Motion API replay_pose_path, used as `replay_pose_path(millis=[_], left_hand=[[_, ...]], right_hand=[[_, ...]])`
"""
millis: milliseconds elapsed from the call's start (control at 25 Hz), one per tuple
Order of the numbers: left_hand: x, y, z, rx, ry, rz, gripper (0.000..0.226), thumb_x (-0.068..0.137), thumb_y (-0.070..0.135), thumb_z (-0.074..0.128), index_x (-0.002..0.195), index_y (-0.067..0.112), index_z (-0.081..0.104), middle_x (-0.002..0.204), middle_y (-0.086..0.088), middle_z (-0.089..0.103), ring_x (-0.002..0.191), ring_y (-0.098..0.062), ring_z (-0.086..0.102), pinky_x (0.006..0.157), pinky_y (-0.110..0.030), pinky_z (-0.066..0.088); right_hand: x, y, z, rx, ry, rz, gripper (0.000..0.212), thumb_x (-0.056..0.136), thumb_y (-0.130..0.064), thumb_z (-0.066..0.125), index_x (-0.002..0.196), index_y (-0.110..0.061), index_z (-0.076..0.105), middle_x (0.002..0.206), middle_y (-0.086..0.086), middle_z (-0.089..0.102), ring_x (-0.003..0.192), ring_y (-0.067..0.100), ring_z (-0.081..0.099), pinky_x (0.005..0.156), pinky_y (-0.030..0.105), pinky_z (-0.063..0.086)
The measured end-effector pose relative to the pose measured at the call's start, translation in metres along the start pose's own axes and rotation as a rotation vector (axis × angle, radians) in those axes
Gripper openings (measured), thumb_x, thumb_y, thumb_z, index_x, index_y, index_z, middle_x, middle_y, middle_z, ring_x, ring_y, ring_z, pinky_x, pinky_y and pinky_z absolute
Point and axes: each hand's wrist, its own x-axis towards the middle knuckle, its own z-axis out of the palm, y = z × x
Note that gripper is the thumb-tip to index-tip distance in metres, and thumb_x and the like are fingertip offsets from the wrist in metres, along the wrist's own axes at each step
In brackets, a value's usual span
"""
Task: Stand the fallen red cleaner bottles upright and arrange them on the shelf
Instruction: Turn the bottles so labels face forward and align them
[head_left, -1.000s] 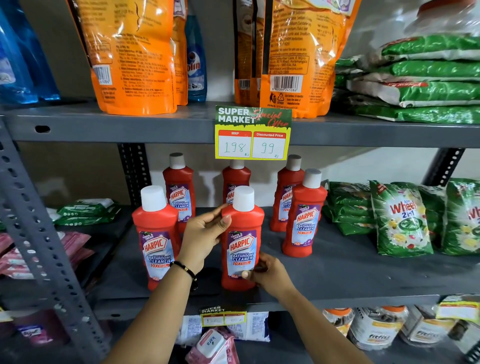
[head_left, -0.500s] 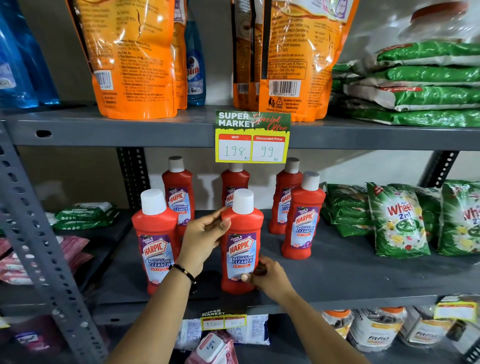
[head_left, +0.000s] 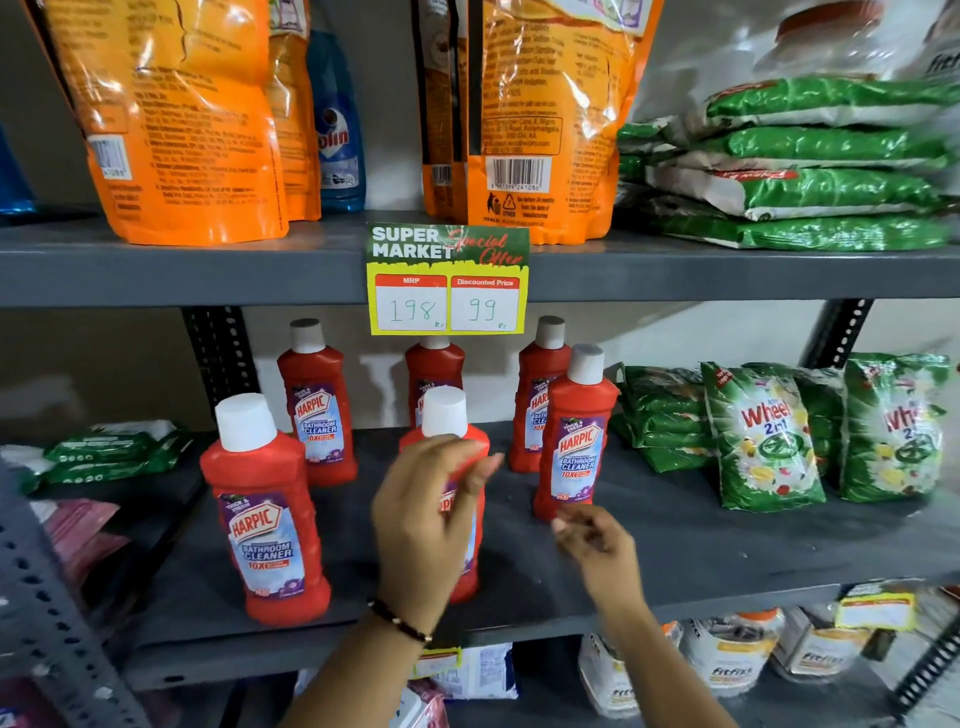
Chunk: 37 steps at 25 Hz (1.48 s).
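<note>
Left hand (head_left: 426, 525) hides middle bottle's (head_left: 470, 441) label; both hands blurred.

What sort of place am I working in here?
Most likely a supermarket aisle: a "Super Market Special Offer" price tag hangs on the grey metal shelf, beside rows of red cleaner bottles and detergent packets.

Bright, even light – glare on orange pouches (head_left: 182, 119), motion blur, edges bowed

Orange pouches (head_left: 176, 119) above a price tag (head_left: 448, 279); green packets (head_left: 761, 434) right.
</note>
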Motion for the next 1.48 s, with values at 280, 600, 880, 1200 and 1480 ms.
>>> replay_pose_path(millis=[280, 600, 880, 1200, 1480], left_hand=[[0.013, 0.014, 0.128, -0.41, -0.235, -0.718, 0.026, 0.082, 0.028, 0.063, 0.106, 0.018, 0.061, 0.108, -0.003, 0.066, 0.098, -0.008, 0.062, 0.089, -0.036, 0.053], [0.027, -0.035, 0.182, -0.258, -0.143, -0.842, 0.039, 0.089, 0.024, 0.052, 0.126, 0.011, 0.05, 0.133, -0.014, 0.051, 0.122, -0.027, 0.049, 0.106, -0.039, 0.04], [0.028, -0.031, 0.19, -0.375, -0.204, -0.912, 0.046, 0.086, 0.027, 0.057, 0.129, 0.013, 0.048, 0.13, -0.012, 0.056, 0.113, -0.025, 0.056, 0.1, -0.042, 0.046], [0.022, -0.023, 0.163, -0.494, -0.277, -0.888, 0.052, 0.072, 0.006, 0.071, 0.121, 0.008, 0.054, 0.106, -0.002, 0.063, 0.092, -0.015, 0.062, 0.088, -0.034, 0.052], [0.004, -0.007, 0.135, -0.435, -0.35, -0.786, 0.054, 0.071, 0.02, 0.072, 0.122, 0.017, 0.054, 0.11, -0.002, 0.067, 0.097, -0.014, 0.064, 0.087, -0.034, 0.053]], right_hand=[[0.054, 0.012, -0.037, 0.077, 0.096, 0.091, 0.047, 0.081, 0.0, 0.064, 0.123, -0.01, 0.046, 0.12, 0.006, 0.051, 0.102, 0.021, 0.05, 0.077, 0.029, 0.048], [0.093, 0.021, -0.03, -0.053, -0.156, 0.05, 0.057, 0.078, -0.002, 0.066, 0.129, -0.007, 0.04, 0.111, 0.004, 0.058, 0.088, 0.004, 0.058, 0.066, 0.011, 0.051], [0.101, 0.025, -0.042, -0.236, -0.203, 0.013, 0.044, 0.075, -0.002, 0.067, 0.109, -0.026, 0.051, 0.109, 0.005, 0.062, 0.101, 0.027, 0.059, 0.092, 0.049, 0.05], [0.087, 0.03, -0.062, -0.069, -0.312, 0.015, 0.048, 0.069, -0.011, 0.067, 0.113, -0.02, 0.051, 0.113, 0.008, 0.062, 0.101, 0.012, 0.061, 0.092, 0.033, 0.051], [0.062, 0.035, -0.074, -0.132, -0.361, 0.018, 0.047, 0.076, -0.002, 0.065, 0.115, -0.023, 0.05, 0.116, 0.007, 0.062, 0.11, 0.019, 0.058, 0.097, 0.04, 0.047]])
